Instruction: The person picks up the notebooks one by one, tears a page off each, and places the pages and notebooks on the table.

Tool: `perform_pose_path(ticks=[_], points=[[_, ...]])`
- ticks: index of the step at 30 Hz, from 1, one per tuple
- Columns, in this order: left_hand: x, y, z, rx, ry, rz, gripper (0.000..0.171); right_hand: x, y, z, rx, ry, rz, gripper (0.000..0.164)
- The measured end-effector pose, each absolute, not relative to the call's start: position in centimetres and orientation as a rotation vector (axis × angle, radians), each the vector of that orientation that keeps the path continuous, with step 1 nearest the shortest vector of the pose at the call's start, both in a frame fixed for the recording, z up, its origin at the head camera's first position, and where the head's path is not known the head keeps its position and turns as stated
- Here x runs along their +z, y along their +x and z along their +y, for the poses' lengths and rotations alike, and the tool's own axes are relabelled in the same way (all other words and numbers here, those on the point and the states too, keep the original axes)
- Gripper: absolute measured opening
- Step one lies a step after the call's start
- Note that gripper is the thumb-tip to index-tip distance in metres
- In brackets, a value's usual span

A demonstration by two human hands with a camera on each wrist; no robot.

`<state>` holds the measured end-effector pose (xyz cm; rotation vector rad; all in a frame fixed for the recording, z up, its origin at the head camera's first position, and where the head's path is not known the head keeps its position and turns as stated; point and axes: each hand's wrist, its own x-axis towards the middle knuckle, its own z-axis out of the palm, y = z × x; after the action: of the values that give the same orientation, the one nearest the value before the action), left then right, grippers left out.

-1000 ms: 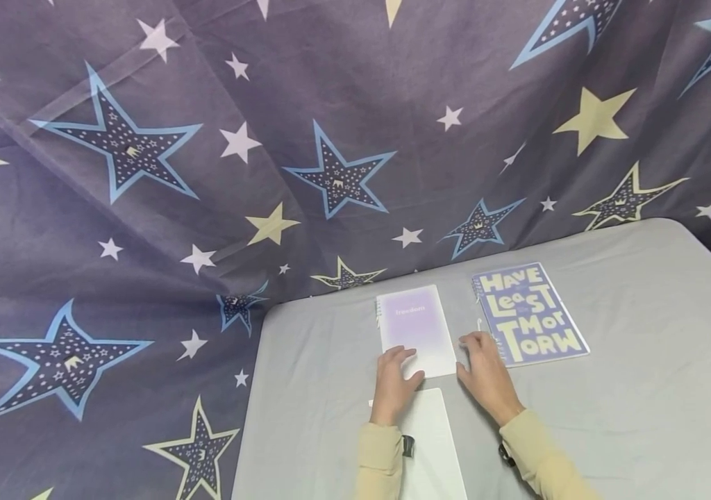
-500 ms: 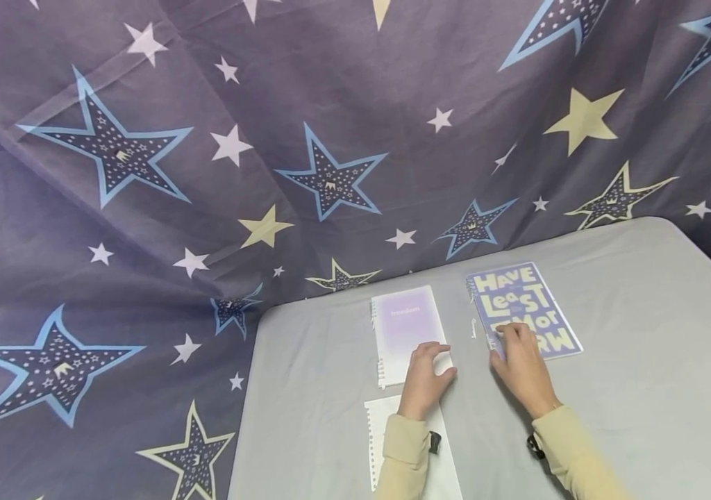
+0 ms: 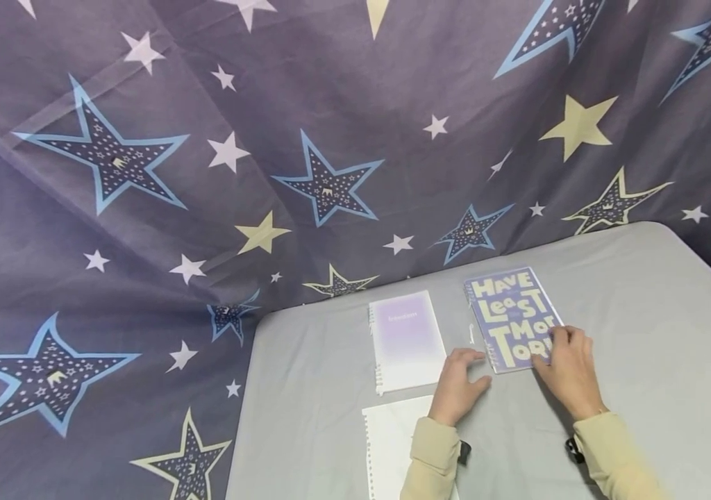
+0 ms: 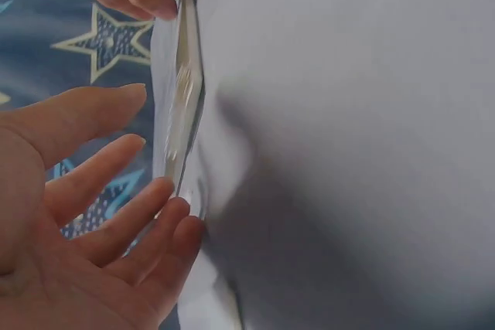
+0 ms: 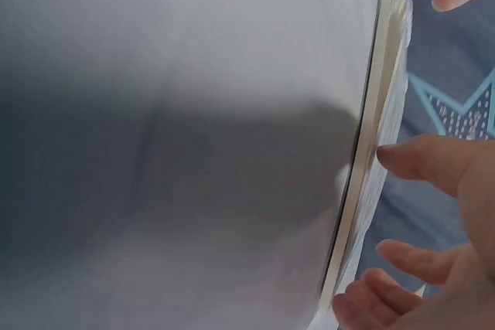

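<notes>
A blue-purple spiral notebook with large cream lettering lies on the grey-covered table. My right hand is at its lower right corner. In the right wrist view, the thumb reaches the notebook's near edge, with the other fingers loosely bent beside it. My left hand is by the same notebook's lower left corner, fingers spread and nothing held. In the left wrist view, its fingertips are close to the notebook's edge; contact is unclear. A pale lilac spiral notebook lies to the left.
A white sheet or pad with a punched left edge lies below the lilac notebook, partly under the left sleeve. A small white strip lies between the two notebooks. A star-patterned cloth hangs behind the grey table.
Both hands have moved right: the left from the lilac notebook to the blue one's lower left corner, the right from its left edge across to its lower right corner.
</notes>
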<state>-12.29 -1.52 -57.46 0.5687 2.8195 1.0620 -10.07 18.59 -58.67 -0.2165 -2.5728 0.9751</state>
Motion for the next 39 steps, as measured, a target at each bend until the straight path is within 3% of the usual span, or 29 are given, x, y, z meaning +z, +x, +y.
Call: perform_pose_path(ticks=[14,21,28,39], points=[[-57.8,-12.4,1.9,0.813,0.707,2.965,0.036,-58.9,-9.3,21.3,0.871,-0.177,-2.642,0.059],[-57.7,-13.1,3.4,0.643,0.787,2.988,0.049,-59.1,-9.4,21.6,0.889,-0.163,-2.604,0.058],[-58.4,-13.0,4.6,0.658,0.691,2.991,0.056,-59.6,-9.3,21.9,0.92,-0.15,-2.56,0.057],[-58.3,-13.0,4.7,0.824,0.56,2.994,0.047,-59.6,-9.4,22.2,0.952,-0.148,-2.547,0.058]])
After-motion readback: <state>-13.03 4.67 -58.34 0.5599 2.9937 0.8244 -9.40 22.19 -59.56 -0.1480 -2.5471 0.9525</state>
